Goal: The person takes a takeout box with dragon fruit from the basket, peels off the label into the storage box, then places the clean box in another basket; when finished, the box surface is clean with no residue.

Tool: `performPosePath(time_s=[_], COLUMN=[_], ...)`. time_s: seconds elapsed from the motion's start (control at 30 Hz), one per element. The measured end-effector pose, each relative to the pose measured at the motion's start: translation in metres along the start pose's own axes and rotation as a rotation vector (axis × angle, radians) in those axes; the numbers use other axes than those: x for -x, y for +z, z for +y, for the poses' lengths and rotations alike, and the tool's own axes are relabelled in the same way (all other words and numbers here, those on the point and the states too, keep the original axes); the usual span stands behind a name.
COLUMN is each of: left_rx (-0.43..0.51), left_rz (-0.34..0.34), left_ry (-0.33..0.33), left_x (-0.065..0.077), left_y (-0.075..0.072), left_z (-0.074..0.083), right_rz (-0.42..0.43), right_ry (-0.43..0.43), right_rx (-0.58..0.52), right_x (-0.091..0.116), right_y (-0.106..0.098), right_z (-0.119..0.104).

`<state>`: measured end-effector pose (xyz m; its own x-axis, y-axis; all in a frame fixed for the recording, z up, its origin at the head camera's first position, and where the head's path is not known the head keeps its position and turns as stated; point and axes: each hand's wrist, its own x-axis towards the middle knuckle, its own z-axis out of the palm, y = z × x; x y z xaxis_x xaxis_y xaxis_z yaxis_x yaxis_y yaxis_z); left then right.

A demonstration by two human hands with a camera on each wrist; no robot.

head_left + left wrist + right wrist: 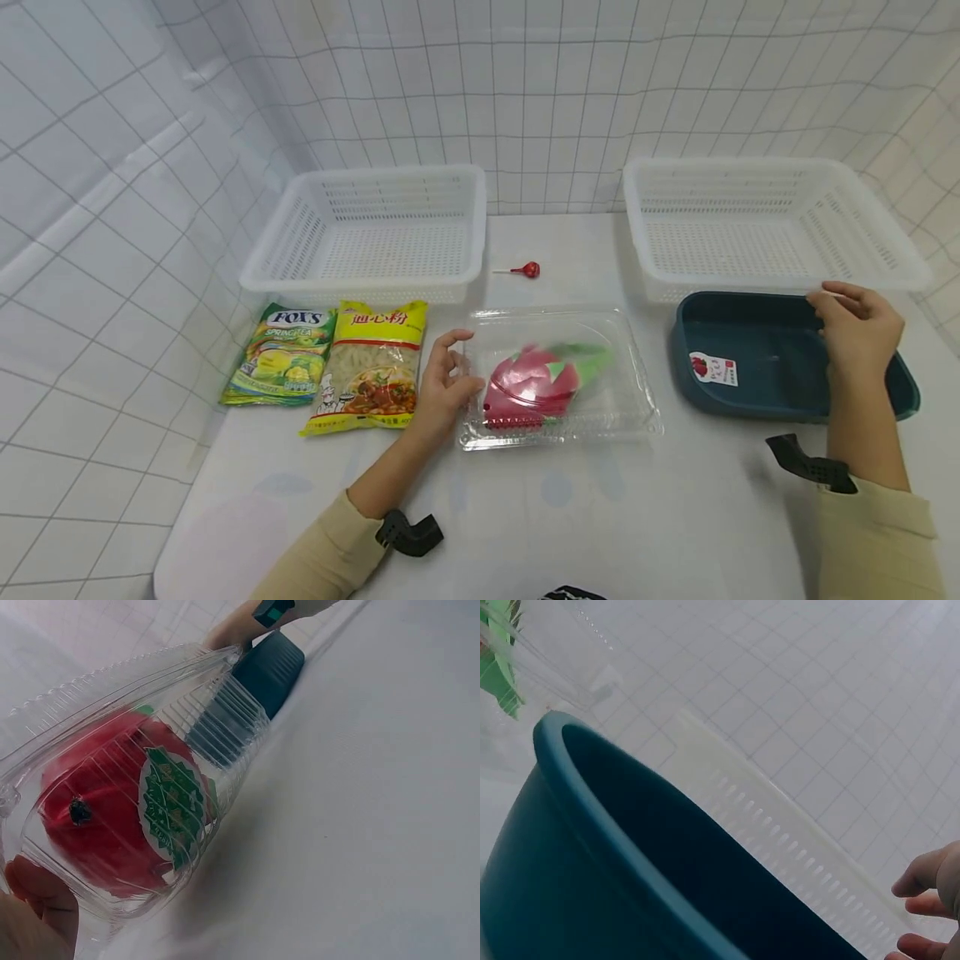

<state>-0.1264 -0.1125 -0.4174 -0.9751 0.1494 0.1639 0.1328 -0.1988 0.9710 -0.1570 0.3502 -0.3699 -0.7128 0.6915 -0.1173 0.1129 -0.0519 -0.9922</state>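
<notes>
A clear plastic clamshell box, its lid down, holds a red-pink dragon fruit with green leaf tips; a green-and-white label faces the left wrist view. My left hand grips the box's left side with bent fingers and thumb. To the right stands a dark teal plastic basin with a small strawberry sticker. Over its right part reaches my right hand, fingers loosely bent near the back rim, nothing between them. The right wrist view shows these fingertips apart.
Two white slotted baskets, a left one and a right one, stand along the back. Between them lies a red lollipop. A green candy bag and a yellow noodle bag lie at left. Gridded white sheeting encloses the table.
</notes>
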Motion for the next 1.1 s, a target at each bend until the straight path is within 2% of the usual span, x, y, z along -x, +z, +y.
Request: performPosePath(time_s=[0.07, 0.17, 0.4, 0.6, 0.73, 0.9, 1.1], left_rx=[-0.005, 0.001, 0.045, 0.056, 0.067, 0.049, 0.064], left_rz=[0.004, 0.011, 0.028, 0.026, 0.022, 0.016, 0.016], left_ry=[-0.006, -0.013, -0.014, -0.019, -0.015, -0.012, 0.028], left_x=[-0.002, -0.004, -0.013, -0.024, -0.035, -0.051, -0.072], left_y=[0.001, 0.004, 0.013, 0.021, 0.028, 0.034, 0.037], left_z=[0.003, 0.010, 0.025, 0.042, 0.052, 0.062, 0.074], right_rz=[0.021, 0.030, -0.051, -0.057, -0.091, -0.089, -0.066], right_ry=[0.020, 0.054, 0.124, 0.136, 0.151, 0.174, 0.194], right_rx=[-0.082, -0.140, -0.331, -0.366, -0.401, -0.447, -0.475], right_x=[0.000, 0.000, -0.004, -0.004, -0.005, -0.006, -0.008], right_y=[0.001, 0.003, 0.006, 0.008, 0.006, 0.004, 0.008], right_z=[0.000, -0.002, -0.004, -0.003, -0.003, -0.005, -0.003])
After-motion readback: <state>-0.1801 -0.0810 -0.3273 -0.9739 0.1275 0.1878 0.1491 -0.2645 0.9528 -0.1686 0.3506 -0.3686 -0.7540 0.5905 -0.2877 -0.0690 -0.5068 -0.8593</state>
